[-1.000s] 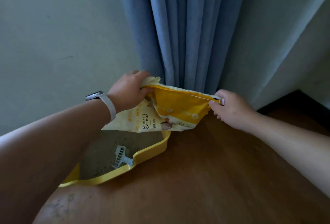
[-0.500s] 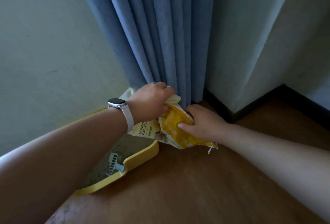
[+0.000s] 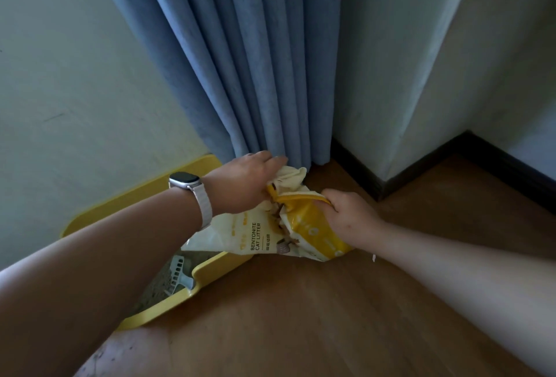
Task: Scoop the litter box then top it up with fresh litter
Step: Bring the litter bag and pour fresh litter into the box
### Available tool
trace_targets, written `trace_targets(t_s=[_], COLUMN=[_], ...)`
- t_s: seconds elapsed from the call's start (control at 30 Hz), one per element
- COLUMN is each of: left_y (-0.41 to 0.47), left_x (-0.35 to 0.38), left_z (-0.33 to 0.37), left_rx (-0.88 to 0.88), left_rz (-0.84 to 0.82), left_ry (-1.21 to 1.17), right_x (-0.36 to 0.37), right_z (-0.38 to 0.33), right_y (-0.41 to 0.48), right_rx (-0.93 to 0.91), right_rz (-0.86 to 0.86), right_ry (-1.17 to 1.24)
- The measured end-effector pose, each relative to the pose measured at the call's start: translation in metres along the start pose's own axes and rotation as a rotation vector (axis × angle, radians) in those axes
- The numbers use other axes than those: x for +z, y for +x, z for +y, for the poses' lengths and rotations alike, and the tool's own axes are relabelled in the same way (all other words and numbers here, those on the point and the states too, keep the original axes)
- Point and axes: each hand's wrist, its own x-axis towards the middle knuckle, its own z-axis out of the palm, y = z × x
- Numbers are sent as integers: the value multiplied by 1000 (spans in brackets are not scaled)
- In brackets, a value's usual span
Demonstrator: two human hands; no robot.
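Right hand shifts outward, gripping the bag by its yellow lip; left hand clutches the crumpled top; box lies below-left, nearer left.

- This is a room in a home, seen at one corner.
- A long blue curtain hangs in folds to the floor.
- The wood-look floor meets pale painted walls along a dark skirting board.
- A yellow litter box sits on the floor by the wall, and a bag printed "BENTONITE CAT LITTER" lies over its rim.
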Motion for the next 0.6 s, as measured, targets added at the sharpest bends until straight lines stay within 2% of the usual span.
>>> trace_targets(t_s=[0.2, 0.33, 0.5, 0.6], left_y=[6, 9, 14, 15], left_x=[4, 3, 0, 2], left_z=[-4, -8, -3, 0], left_rx=[-162, -224, -222, -217], left_rz=[23, 62, 98, 117], left_ry=[-103, -126, -138, -143], right_x=[-5, -6, -13, -29], right_z=[29, 49, 55, 37], right_y=[-8, -17, -11, 1], right_rx=[82, 203, 219, 215], right_rz=[-30, -119, -295, -253], right_ry=[-80, -143, -185, -68])
